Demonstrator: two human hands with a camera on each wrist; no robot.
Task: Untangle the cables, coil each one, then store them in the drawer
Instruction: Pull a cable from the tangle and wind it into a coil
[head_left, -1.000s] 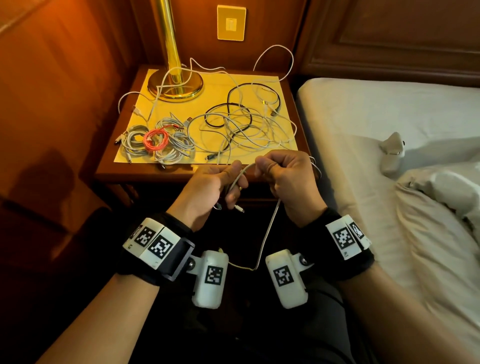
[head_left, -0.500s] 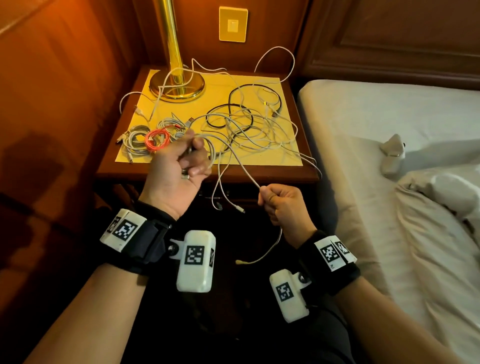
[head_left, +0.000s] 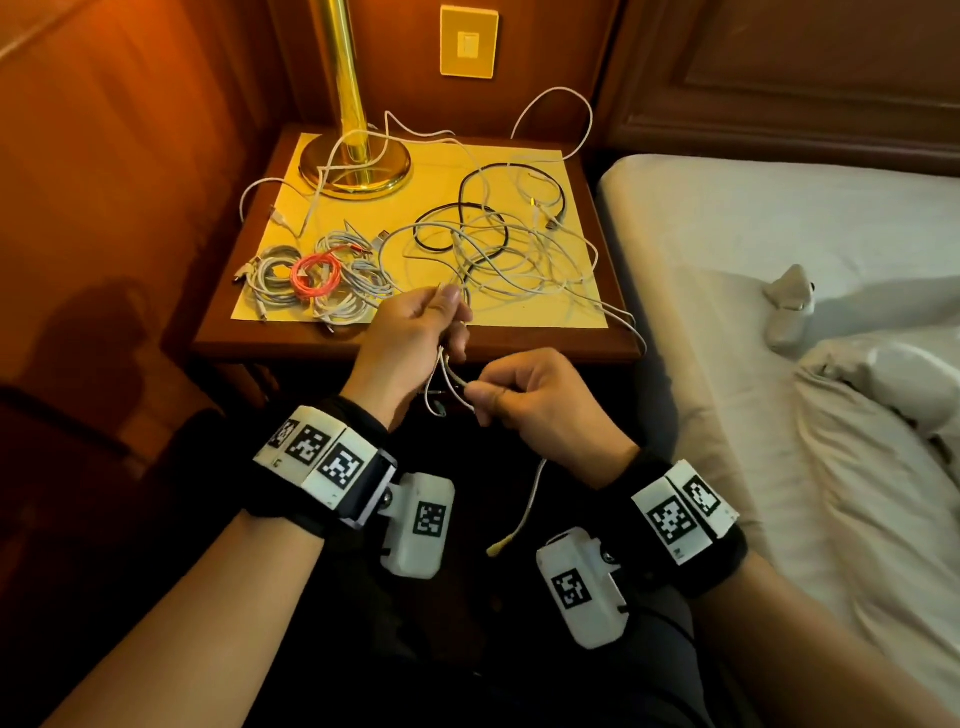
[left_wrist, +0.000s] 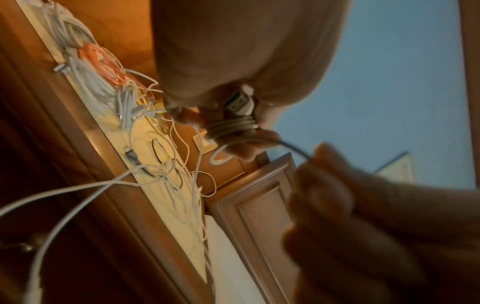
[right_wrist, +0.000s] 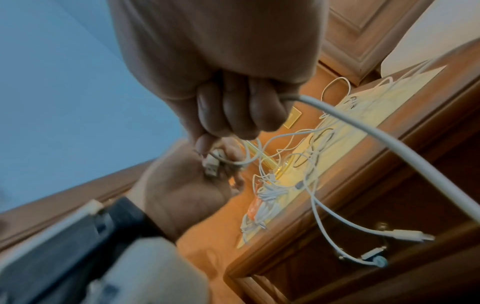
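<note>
Both grips pinch a white cable (head_left: 451, 382); wooden desk (head_left: 415, 345) at 12 o'clock, bed (head_left: 779, 234) at 2.

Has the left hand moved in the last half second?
Yes. The left hand, gripping a partly wound white cable, has shifted right along the wooden nightstand's front edge, away from the coiled orange cable, toward the right hand.

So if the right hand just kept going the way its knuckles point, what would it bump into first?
Most likely the left hand, just ahead and holding the same white cable. Past that comes the wooden nightstand's front edge, though depth is hard to judge here.
</note>
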